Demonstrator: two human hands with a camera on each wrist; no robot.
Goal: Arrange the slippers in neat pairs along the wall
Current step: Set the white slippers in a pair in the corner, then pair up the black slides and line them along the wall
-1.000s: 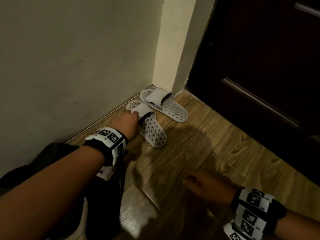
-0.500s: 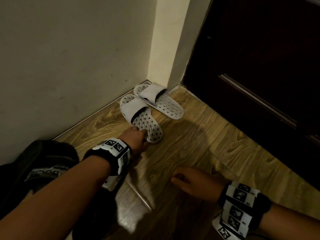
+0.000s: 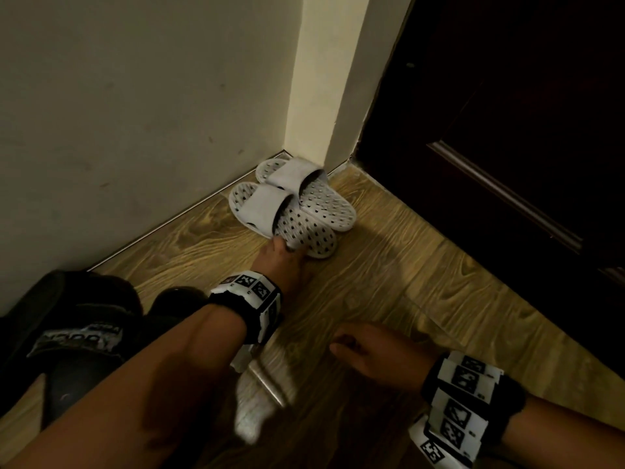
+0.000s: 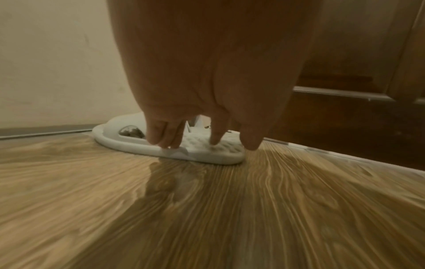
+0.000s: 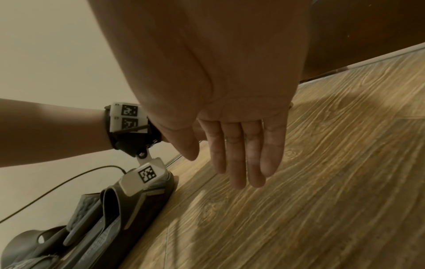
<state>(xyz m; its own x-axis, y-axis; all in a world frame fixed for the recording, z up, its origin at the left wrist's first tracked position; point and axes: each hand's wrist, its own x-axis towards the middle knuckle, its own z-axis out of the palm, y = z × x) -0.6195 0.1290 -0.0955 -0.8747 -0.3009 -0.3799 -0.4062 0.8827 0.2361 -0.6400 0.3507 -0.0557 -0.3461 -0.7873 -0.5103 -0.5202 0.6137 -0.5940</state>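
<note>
Two white perforated slippers lie in the corner by the wall. The near slipper (image 3: pixel 297 231) (image 4: pixel 214 154) leans against the far slipper (image 3: pixel 324 201) and partly overlaps it. My left hand (image 3: pixel 287 248) (image 4: pixel 207 142) reaches down to the near slipper's heel, with straight fingertips (image 4: pixel 165 140) touching its rim and sole. My right hand (image 3: pixel 341 346) (image 5: pixel 239 172) hovers low over the wooden floor (image 3: pixel 406 299), fingers straight and together, holding nothing. A pair of black slippers (image 3: pixel 77 336) (image 5: pixel 92 218) lies by the wall at the lower left, partly hidden by my left forearm.
The pale wall (image 3: pixel 135 113) runs along the left to a cream corner post (image 3: pixel 324 96). A dark wooden door (image 3: pixel 507 130) closes off the right side. A thin black cable (image 5: pixel 57 183) hangs along the wall above the black slippers.
My left hand has drawn back from the near slipper's strap to its heel. That slipper now lies tight against the far one. The right hand stays low over the floor.
</note>
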